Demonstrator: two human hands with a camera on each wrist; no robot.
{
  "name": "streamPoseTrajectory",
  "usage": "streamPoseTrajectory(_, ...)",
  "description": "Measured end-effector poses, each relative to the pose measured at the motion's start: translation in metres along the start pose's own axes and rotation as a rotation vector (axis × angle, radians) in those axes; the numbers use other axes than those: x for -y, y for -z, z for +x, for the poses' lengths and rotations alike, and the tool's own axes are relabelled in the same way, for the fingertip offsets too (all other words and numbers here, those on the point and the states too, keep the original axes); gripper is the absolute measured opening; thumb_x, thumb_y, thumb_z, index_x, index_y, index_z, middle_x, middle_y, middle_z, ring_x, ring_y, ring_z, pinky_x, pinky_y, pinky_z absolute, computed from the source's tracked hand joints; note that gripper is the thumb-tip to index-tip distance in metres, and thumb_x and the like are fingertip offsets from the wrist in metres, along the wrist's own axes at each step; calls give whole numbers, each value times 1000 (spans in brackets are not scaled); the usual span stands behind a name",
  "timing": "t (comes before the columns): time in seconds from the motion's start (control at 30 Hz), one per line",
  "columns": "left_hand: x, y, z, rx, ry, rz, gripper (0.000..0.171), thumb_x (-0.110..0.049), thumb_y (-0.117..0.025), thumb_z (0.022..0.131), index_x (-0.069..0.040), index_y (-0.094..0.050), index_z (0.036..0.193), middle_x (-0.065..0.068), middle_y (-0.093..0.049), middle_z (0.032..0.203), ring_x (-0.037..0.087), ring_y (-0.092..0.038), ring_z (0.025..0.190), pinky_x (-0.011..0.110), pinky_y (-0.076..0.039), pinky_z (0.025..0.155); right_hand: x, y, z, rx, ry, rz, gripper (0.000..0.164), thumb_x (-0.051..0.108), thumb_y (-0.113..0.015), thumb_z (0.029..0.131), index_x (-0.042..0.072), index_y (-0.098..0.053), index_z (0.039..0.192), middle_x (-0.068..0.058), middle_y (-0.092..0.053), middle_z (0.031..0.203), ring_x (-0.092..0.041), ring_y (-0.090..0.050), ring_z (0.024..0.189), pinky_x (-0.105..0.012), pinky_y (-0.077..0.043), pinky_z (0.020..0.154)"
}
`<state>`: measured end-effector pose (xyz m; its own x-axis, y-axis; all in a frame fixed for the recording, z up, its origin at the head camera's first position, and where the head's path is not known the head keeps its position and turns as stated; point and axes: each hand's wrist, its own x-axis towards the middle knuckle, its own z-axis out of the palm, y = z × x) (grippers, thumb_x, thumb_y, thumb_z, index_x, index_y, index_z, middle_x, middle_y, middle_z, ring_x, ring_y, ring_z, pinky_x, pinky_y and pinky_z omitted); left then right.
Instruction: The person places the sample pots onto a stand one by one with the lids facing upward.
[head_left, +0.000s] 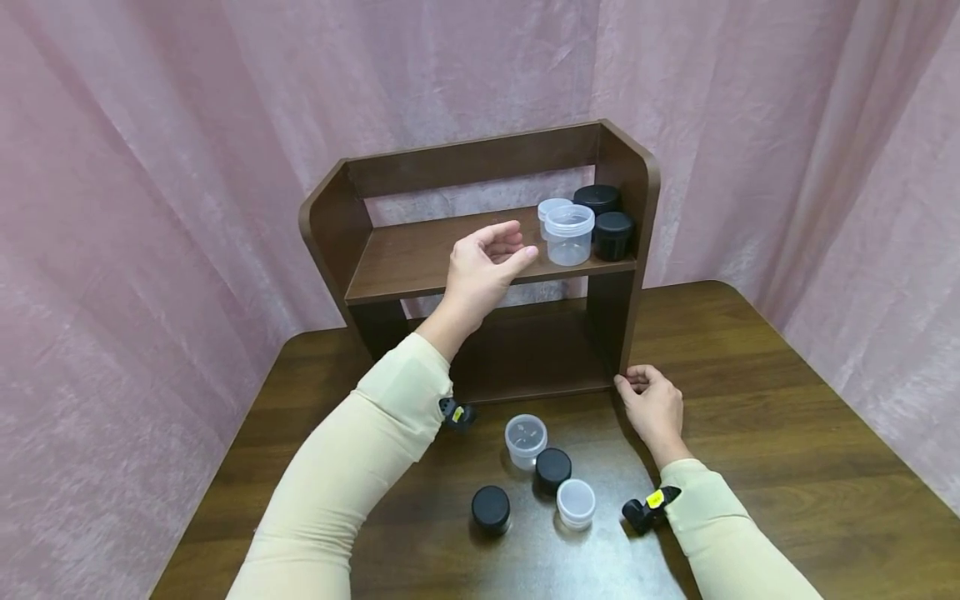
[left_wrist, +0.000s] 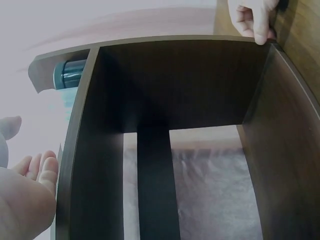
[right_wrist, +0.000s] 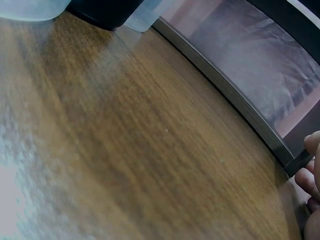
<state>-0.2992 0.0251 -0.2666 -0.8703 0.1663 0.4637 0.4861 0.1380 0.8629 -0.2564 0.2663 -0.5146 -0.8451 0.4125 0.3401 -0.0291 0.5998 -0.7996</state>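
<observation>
My left hand is raised before the upper board of a brown desk shelf, its thumb and fingers apart with nothing between them. Just right of its fingertips, a clear plastic jar stands at the board's front edge. Behind that is a smaller clear jar, and two black-lidded jars stand against the right side panel. Low at the shelf's front right corner, my right hand grips the side panel's edge, thumb in front and fingers along its outer face.
On the brown table before the shelf stand a clear-lidded jar, a black-lidded jar, a whitish-lidded jar and another black-lidded jar. A pink curtain hangs behind the shelf.
</observation>
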Motion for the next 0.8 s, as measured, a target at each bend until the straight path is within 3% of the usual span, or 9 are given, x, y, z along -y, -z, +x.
streamPoseTrajectory(0.33, -6, 22, -25, 55, 12, -8, 40, -15, -78, 81, -3, -65, 117, 18, -65, 112, 15, -65, 99, 28, -50, 89, -6, 0, 6, -10, 1, 1, 21, 30, -70, 87, 10, -69, 95, -5, -72, 85, -21, -67, 78, -34, -45, 69)
streamPoseTrajectory(0.47, -12, 24, -35, 85, -2, -18, 36, -13, -78, 81, -5, -66, 114, 18, -66, 110, 16, -65, 97, 29, -51, 87, -9, 3, 9, -17, -2, -11, 21, 29, -70, 87, 10, -69, 95, -5, -72, 86, -21, -67, 78, -34, -44, 68)
streamPoseTrajectory(0.8, -21, 28, -67, 219, -25, 47, 37, -14, -78, 82, -7, -65, 115, 5, -67, 103, 16, -65, 95, 30, -53, 85, -15, 1, 14, -10, -2, -21, 23, 31, -68, 88, 10, -69, 96, -6, -72, 87, -22, -66, 78, -35, -43, 69)
